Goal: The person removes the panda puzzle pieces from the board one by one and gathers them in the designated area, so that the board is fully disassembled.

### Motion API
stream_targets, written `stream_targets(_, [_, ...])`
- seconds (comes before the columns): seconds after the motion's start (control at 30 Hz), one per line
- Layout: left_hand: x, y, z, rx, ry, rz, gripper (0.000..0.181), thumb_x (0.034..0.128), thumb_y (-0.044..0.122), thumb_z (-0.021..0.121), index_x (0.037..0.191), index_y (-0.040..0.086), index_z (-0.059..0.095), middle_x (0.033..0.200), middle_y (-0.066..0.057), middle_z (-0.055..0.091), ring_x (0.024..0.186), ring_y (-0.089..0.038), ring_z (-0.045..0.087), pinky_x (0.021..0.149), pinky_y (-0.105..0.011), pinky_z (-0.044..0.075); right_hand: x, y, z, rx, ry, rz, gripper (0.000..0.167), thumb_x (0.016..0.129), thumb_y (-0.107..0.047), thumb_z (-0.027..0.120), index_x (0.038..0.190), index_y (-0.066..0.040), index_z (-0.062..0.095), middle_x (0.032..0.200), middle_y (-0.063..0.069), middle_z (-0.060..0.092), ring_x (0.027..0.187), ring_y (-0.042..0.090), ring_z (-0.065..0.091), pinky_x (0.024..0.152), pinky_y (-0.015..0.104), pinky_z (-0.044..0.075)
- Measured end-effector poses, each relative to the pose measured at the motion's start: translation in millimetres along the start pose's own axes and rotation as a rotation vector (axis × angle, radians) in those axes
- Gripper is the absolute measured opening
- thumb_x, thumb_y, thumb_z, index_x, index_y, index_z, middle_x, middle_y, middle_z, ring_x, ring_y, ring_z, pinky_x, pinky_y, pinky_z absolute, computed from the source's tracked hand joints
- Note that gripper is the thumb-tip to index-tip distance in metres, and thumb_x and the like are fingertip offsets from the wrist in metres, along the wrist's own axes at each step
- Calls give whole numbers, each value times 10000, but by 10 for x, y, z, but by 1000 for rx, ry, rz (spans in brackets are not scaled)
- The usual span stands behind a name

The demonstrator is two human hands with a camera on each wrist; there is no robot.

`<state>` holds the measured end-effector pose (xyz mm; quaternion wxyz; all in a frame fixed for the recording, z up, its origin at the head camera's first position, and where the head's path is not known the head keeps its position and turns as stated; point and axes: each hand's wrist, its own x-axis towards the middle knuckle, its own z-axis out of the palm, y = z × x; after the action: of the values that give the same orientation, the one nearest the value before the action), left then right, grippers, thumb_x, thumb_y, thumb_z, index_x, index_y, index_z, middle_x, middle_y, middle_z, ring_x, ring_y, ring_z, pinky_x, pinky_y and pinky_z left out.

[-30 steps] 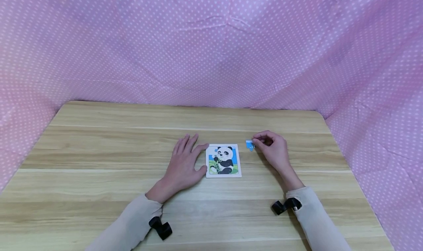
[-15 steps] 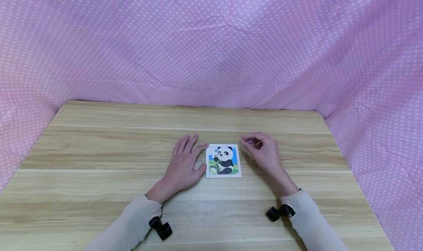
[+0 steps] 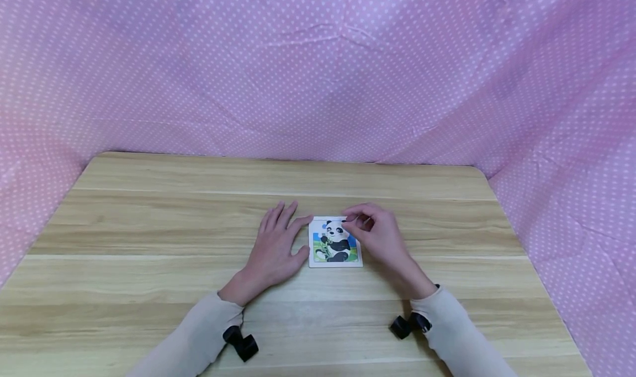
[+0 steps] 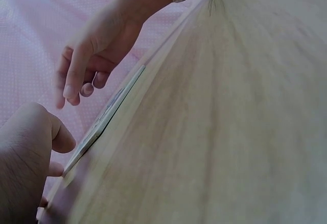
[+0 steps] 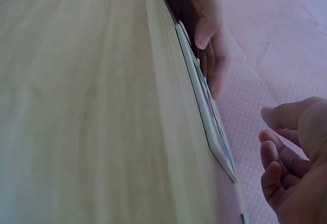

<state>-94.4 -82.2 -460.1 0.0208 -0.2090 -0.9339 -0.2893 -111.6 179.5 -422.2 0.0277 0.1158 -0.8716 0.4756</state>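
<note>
While hands (image 3: 275, 248) (image 3: 382, 236) crowd the puzzle (image 3: 338, 247), tabletop (image 3: 164, 233) surrounds its edges.

Around the left hand (image 3: 275, 250) and the right hand (image 3: 382, 233) spreads a pale, wood-grained surface (image 3: 149, 217), its far corners rounded. Beyond both hands hangs a creased pink cloth (image 3: 318, 90) dotted with white, continuing down past the right hand's outer side. The light is soft.

Board (image 5: 202, 109): white-rimmed, lies flat on the wooden surface (image 5: 97, 106).
Left hand (image 5: 210, 22): rests at the board's far edge.
Right hand (image 5: 316, 168): fingers bent, hovers clear of the board's near edge.
Cloth (image 5: 286, 45): pink, dotted, beyond the surface's edge.
</note>
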Motion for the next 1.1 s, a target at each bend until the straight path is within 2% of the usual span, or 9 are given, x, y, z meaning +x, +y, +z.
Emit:
stream_targets(0.47, [2, -5, 3, 0, 3, 13, 616, 979, 349, 664, 1565, 162, 629, 1763, -216, 367, 1672, -475, 197, 1361, -636, 85, -8, -11, 176, -6, -90, -84, 223, 915, -32, 903, 1129, -68, 850, 932, 1, 733, 811, 139, 634, 689, 240, 523])
stream_targets(0.67, [-3, -10, 3, -6, 4, 14, 616, 983, 351, 659, 1568, 164, 626, 1763, -215, 367, 1672, -475, 199, 1360, -637, 82, -19, 12, 219, 8, -111, -79, 232, 899, -17, 911, 1119, -51, 850, 916, 19, 722, 778, 139, 624, 681, 228, 532])
stream_targets(1.1, [-11, 8, -9, 6, 12, 23, 605, 985, 342, 663, 1558, 149, 633, 1752, -232, 376, 1664, -491, 207, 1353, -660, 101, -44, -6, 237, -98, -177, -86, 284, 861, -109, 969, 1126, -117, 866, 943, -4, 667, 856, 172, 587, 761, 272, 493])
